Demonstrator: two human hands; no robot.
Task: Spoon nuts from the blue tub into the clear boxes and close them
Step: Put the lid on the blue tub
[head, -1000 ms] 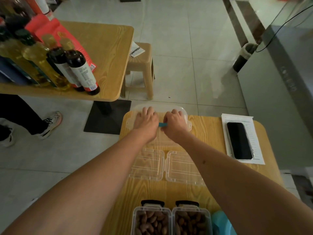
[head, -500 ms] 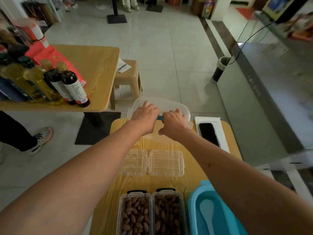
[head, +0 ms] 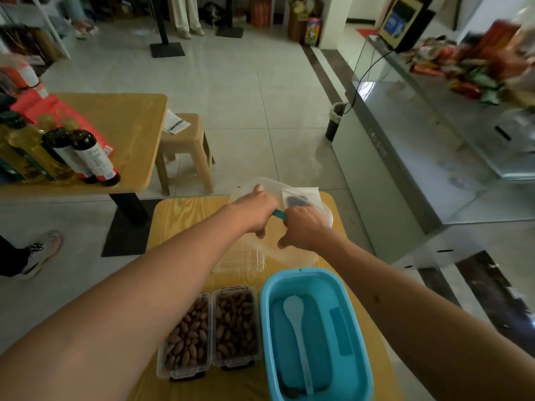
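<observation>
Both hands hold a large translucent lid [head: 301, 198] with a teal handle, lifted and tilted over the far end of the wooden table [head: 179, 215]. My left hand [head: 256, 212] grips its left part and my right hand [head: 304, 227] grips it beside the handle. The blue tub [head: 312, 337] stands near right and holds a white spoon [head: 298, 337]; almost no nuts show in it. Two clear boxes [head: 212, 328] full of brown nuts sit open left of the tub. Their small clear lids [head: 240, 260] lie beyond them, partly hidden by the big lid.
A phone on white paper [head: 301, 198] shows through the lifted lid at the table's far right. Another table [head: 121, 131] with bottles [head: 84, 154] stands at left, a plastic stool [head: 185, 151] beside it. A person's shoe [head: 43, 250] is at far left. A grey counter [head: 405, 157] runs along the right.
Both hands have lifted the big translucent lid off the table's far edge and carried it rightward and nearer, tilting it. The view has shifted, so the blue tub shows more fully.
</observation>
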